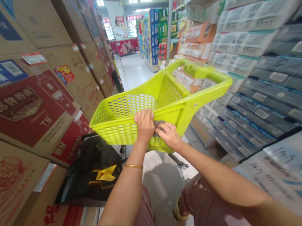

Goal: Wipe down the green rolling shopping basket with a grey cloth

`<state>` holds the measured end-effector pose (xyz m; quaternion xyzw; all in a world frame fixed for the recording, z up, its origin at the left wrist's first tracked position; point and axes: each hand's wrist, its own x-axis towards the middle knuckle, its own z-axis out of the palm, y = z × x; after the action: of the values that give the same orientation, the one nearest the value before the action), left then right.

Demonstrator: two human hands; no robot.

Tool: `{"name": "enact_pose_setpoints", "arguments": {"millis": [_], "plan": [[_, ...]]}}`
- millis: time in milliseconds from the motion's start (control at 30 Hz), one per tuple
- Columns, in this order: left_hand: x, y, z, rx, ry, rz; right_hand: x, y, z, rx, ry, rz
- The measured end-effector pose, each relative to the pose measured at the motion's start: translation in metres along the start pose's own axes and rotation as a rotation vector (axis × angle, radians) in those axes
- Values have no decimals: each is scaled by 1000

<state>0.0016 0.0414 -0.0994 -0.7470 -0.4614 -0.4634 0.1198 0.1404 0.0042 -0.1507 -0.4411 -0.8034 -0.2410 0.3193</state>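
Note:
A lime-green plastic shopping cart (pixel 122 107) with a perforated basket stands sideways in front of me, its looped handle (pixel 223 81) to the right. The inside of the basket that shows holds nothing. My left hand (pixel 144 124) is closed over the cart's near rim, fingers curled to the inside. Just right of it, my right hand (pixel 170 135) is closed with curled fingers against the cart's outer side. A small dark grey cloth-like piece (pixel 159 125) shows between the two hands, pinched by the right fingers; its exact kind is unclear.
Stacked cartons (pixel 22 107) wall the left side, with a black bag (pixel 92 172) at their foot. Packs of tissue (pixel 256 21) and dark patterned packs (pixel 265 94) line the right. Ahead, a tiled aisle (pixel 134 70) leads past shelves (pixel 154 34) to a distant person (pixel 118 30).

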Motion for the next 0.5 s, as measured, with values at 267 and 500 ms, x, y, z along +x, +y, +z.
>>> {"name": "enact_pose_setpoints", "arguments": {"millis": [267,500], "plan": [[-2,1,6,-22,26,-4,31,5,-26,-71,202,165],[-2,5,2,-29,-9,-22,46,12,-24,-181,318,222]]}}
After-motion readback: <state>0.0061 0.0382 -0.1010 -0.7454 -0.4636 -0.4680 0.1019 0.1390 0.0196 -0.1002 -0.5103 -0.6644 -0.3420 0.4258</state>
